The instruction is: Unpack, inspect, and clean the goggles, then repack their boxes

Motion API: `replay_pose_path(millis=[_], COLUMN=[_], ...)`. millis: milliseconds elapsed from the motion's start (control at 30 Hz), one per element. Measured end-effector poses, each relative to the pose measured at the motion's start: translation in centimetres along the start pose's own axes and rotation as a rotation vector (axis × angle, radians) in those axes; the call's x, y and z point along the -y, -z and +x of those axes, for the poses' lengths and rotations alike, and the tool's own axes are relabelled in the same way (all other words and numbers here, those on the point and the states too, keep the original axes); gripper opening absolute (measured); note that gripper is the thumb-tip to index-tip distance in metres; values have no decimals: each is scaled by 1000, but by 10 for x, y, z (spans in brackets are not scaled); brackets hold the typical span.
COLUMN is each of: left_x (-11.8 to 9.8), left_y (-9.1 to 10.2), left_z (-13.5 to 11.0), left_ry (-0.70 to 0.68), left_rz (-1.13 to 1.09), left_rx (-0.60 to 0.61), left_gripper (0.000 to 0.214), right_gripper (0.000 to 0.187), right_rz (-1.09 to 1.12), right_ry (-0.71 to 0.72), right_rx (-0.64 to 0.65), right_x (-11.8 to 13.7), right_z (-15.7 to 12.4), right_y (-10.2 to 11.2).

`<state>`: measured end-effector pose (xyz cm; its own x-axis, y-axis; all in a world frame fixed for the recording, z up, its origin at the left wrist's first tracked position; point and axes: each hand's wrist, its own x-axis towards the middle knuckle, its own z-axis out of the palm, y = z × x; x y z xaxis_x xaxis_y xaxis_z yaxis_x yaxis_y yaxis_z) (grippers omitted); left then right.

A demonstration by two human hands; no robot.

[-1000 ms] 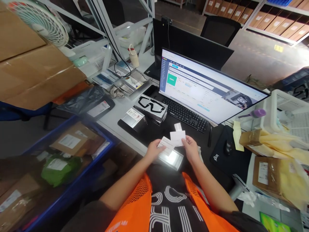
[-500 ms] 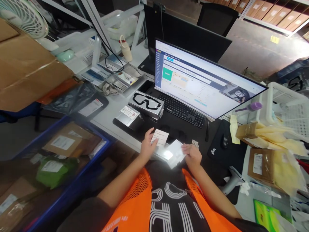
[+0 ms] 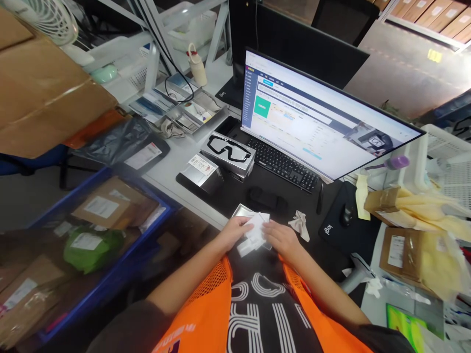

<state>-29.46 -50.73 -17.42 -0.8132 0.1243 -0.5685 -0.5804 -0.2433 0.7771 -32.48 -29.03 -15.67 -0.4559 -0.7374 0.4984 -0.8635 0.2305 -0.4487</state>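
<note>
At the desk's front edge, my left hand [image 3: 233, 232] and my right hand [image 3: 282, 239] are close together, both closed on a loose stack of white paper slips [image 3: 253, 234]. The slips overlap at angles, and my fingers hide part of them. Beneath and just behind them shows the rim of a pale shallow box [image 3: 242, 210]; whether a hand touches it I cannot tell. Farther back on the black mat lies a dark object like goggles or a strap [image 3: 267, 198]. A crumpled tissue [image 3: 300, 225] sits to the right of my right hand.
A silver box with a goggles picture [image 3: 228, 153] and a smaller labelled box [image 3: 200, 172] stand back left. Behind are a keyboard [image 3: 283, 164] and monitor [image 3: 294, 117]. To the right are a mouse [image 3: 346, 214] and scanner [image 3: 356, 274]. A blue parcel bin [image 3: 121, 255] stands left.
My hands have come together. The printed card in my left hand and the white piece in my right now overlap as one stack. The pale box rim and the dark object show more clearly.
</note>
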Motion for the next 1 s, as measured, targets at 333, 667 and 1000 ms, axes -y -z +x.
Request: replay_pose_path(millis=[333, 667, 1000], left_x=[11, 27, 26], left_y=[15, 6, 39], left_z=[4, 13, -8], left_ry=[-145, -511, -1052], left_rz=[74, 408, 822], left_rx=[-259, -256, -395], left_gripper=[32, 16, 14], right_gripper=[17, 25, 29], right_rz=[212, 268, 202], right_ry=[-649, -994, -1033], right_rx=[-178, -56, -46], right_x=[-1, -11, -7], right_z=[-26, -12, -34], right_y=[-4, -54, -39])
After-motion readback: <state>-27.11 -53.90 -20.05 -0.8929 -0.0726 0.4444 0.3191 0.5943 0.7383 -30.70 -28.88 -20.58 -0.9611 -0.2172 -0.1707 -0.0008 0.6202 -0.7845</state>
